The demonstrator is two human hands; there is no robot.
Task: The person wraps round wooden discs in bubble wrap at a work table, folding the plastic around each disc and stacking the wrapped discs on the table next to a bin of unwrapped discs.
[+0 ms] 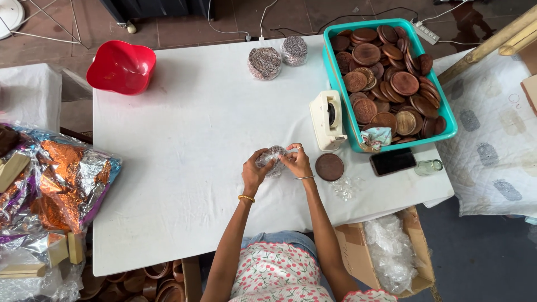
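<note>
I see my two hands meeting near the middle of the white surface point(184, 168). The left hand point(254, 174) and the right hand point(297, 162) are both closed around one small bundle in clear plastic wrap point(272, 156), held just above the cloth between the fingers.

Just to the right of the right hand lies one brown wooden disc point(329, 166), flat on the surface, with a small heap of crumpled clear plastic point(345, 187) just below it. Further right I count one dark phone point(392, 161) and one small glass jar point(429, 166) on its side.

One teal basket point(450, 126) at the far right corner holds a pile of brown discs, too many and too overlapped to count. One cream tape dispenser point(327, 120) stands against its left wall.

At the far edge sit two wrapped round bundles point(264, 62), touching, and one red bowl point(121, 67) at the far left corner.

One cardboard box point(358, 251) with clear plastic stands by my right side.
</note>
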